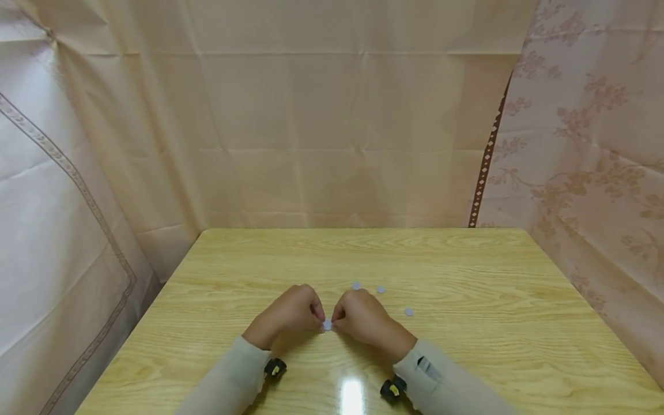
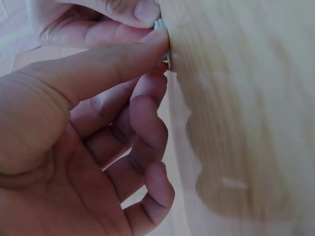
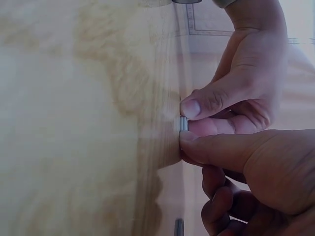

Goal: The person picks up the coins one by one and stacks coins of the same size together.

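Note:
A small stack of pale, coin-like discs (image 1: 327,325) lies low at the table's surface between my two hands. Seen edge-on in the right wrist view, the stack (image 3: 183,124) shows thin silvery layers. My left hand (image 1: 291,310) pinches its left side with thumb and forefinger, the other fingers loosely curled. From the right, my right hand (image 1: 365,318) pinches the opposite side in the same way. The fingertips cover much of the stack (image 2: 159,23) in the left wrist view.
Beyond and to the right of my right hand lie a disc (image 1: 356,285), a second disc (image 1: 381,289) and a third disc (image 1: 409,312). They rest on the wooden table (image 1: 498,346). Cloth curtains (image 1: 332,115) hang behind the table and along both sides.

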Tool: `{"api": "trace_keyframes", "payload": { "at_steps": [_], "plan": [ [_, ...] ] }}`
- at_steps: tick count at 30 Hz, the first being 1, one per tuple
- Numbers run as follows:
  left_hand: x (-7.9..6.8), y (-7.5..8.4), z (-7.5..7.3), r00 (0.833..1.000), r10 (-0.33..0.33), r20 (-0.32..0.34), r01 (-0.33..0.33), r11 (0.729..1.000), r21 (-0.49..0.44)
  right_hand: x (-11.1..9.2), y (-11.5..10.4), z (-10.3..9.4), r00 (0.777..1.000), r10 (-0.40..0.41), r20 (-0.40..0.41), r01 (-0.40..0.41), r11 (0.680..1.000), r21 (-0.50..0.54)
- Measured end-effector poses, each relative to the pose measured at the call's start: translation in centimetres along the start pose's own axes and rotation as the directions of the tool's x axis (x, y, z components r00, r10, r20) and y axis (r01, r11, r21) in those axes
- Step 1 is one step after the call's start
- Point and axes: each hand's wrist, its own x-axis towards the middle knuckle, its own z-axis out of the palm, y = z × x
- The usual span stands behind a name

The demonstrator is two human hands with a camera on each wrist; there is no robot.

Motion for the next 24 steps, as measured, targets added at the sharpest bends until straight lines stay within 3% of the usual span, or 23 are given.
{"api": "trace_keyframes", "payload": {
  "at_steps": [12, 24],
  "plan": [
    [-0.7, -1.7, -1.9, 0.998, -0.061, 0.014, 0.061, 0.998, 0.002, 1.9, -1.5, 1.7, 1.0, 0.006, -0.011, -0.006, 1.0, -0.016],
    [-0.9, -1.4, -2.2, 0.997, -0.074, 0.014, 0.074, 0.996, 0.046, 1.9, -1.7, 1.8, 0.999, 0.038, -0.009, -0.038, 0.996, -0.076]
  ]
}}
